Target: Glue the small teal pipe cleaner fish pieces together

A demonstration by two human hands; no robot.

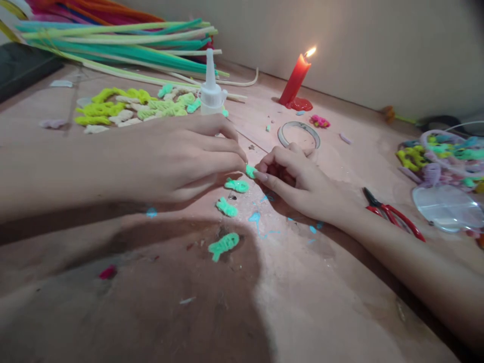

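Observation:
A small mint-green pipe-cleaner piece (250, 171) lies between my two hands, mostly covered by fingertips. My left hand (206, 159), fingers bent and close together, reaches over from the left and pinches its near end. From the right, my right hand (297, 176) grips the other end between thumb and curled fingers. Just below sit more fish-shaped mint pipe-cleaner pieces: one looped piece (237, 186) right under the left fingertips, a second piece (227, 206), and a larger fish (224, 246) closest to me.
A lit red candle (295, 80) stands tilted in melted wax. Behind my left hand are a glue bottle (212, 93), yellow and cream twisted pieces (113, 108) and long pipe cleaners (132, 50). Rightward lie a tape ring (280, 136), red-handled pliers (393, 214) and a clear plastic lid (446, 206).

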